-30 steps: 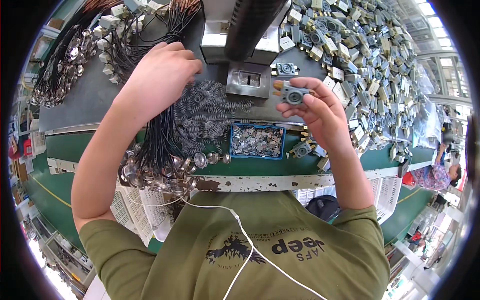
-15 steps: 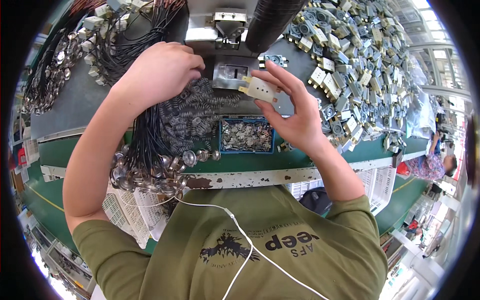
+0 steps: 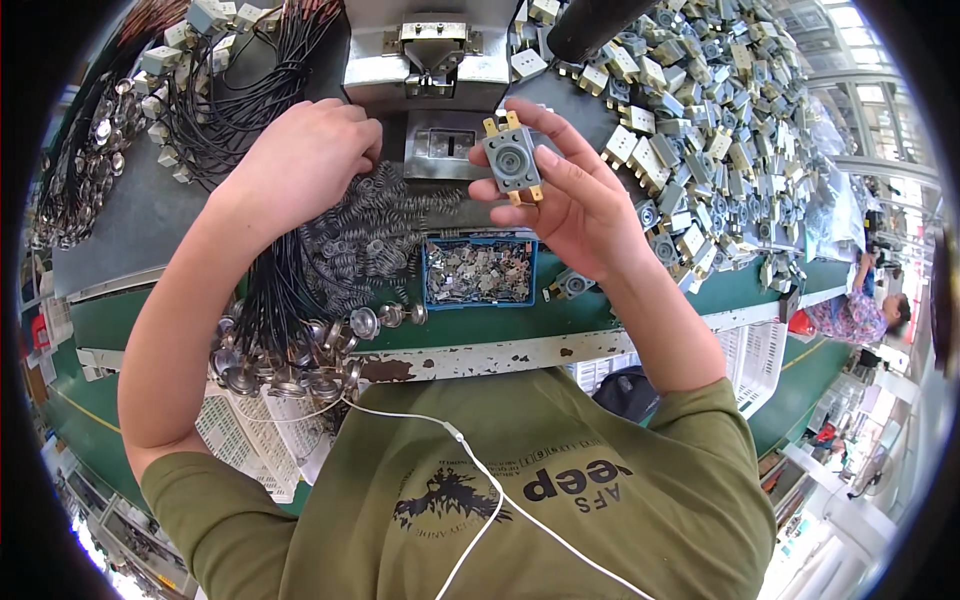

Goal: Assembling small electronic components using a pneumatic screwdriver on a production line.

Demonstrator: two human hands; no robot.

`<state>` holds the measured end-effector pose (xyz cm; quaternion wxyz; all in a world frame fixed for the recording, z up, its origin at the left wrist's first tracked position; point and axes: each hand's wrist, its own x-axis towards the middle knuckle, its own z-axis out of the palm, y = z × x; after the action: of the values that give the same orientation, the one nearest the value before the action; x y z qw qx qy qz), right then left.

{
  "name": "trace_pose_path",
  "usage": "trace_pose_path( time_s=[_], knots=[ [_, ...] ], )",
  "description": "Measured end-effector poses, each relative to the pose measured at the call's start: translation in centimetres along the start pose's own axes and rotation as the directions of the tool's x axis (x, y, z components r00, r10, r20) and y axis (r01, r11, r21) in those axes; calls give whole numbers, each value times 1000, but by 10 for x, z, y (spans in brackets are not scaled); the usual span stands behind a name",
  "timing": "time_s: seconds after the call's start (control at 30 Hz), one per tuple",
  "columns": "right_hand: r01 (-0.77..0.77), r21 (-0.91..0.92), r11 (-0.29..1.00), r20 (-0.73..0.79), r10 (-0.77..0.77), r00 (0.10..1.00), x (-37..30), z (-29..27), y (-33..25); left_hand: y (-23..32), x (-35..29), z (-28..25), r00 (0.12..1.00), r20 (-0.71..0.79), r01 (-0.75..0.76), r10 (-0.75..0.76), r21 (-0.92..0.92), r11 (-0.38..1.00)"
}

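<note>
My right hand (image 3: 585, 200) holds up a small switch block (image 3: 512, 160), pinched between thumb and fingers. Its grey face with a round recess is toward me, and brass terminals stick out at both ends. My left hand (image 3: 312, 150) is closed, its fingers curled down at the edge of a heap of coil springs (image 3: 365, 235). What those fingertips hold, if anything, is hidden. Beneath that wrist runs a bundle of black cables (image 3: 275, 300) ending in silver metal discs (image 3: 290, 370). A metal press (image 3: 435, 60) with a steel fixture block (image 3: 440, 145) stands between the hands.
A blue tray (image 3: 427, 300) of small metal pieces lies at the near table edge. Many similar switch blocks (image 3: 700, 130) are piled at right. More black cables (image 3: 225, 95) lie at far left. A dark cylinder (image 3: 590, 25) rises beside the press. Someone in patterned clothes sits far right.
My right hand has turned the switch block over from its pale dotted side to the grey recessed side, and stands it upright. My left hand stays at the springs. The view has shifted slightly.
</note>
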<state>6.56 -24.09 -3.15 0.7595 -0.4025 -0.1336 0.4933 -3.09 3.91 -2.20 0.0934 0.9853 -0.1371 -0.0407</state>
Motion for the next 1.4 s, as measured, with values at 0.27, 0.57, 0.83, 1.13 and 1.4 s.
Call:
trace_pose_path(
  time_s=[0.27,0.57,0.83,1.13,1.4],
  knots=[
    [129,-233,964,6,-131,991,3,-4,0,1,-6,-26,981,2,171,-194,-482,859],
    [14,97,995,95,-24,995,-2,1,3,5,-8,-29,974,-18,165,-227,-632,758],
    [373,-830,415,186,-425,886,24,5,9,-1,-17,-34,970,-128,109,-207,-531,840],
    [321,-922,-219,387,-448,806,34,-11,26,-6,-27,-30,956,-127,164,-266,-522,837],
    [351,-894,-279,444,-447,776,42,-13,21,-7,-25,-26,955,-226,53,-191,-504,862]
  ],
)
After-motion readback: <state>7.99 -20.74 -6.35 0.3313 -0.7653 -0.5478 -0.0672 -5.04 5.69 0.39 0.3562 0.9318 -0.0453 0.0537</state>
